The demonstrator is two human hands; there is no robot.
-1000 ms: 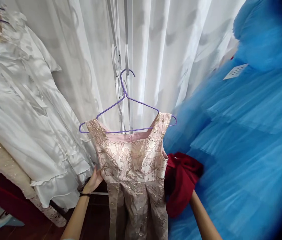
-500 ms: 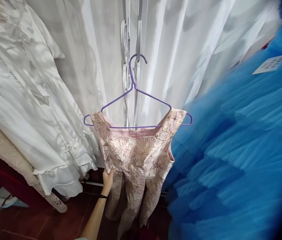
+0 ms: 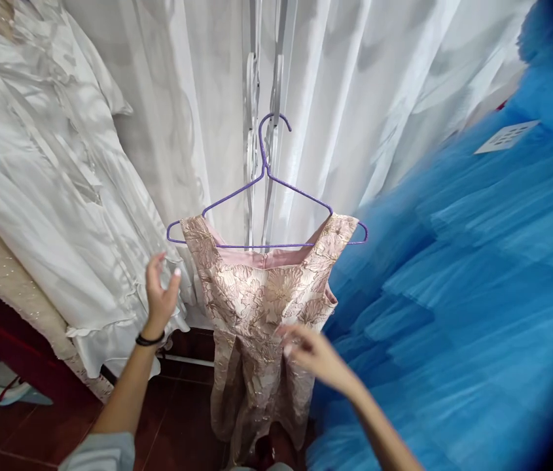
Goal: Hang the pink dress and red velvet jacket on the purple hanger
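Facing the pink dress (image 3: 261, 297): left hand (image 3: 160, 302), fingers wide; right hand (image 3: 322, 358), fingers loosely parted.

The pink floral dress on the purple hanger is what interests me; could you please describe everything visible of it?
The pink floral dress hangs upright on the purple hanger by two wide straps. It is sleeveless, with a low neckline, plain pink lining and a fitted bodice above a deeply folded skirt. The cloth looks like shiny brocade with raised, goldish flowers. White garments hang at picture left, blue tulle at right. The right hand is before its waist; whether it touches is unclear.
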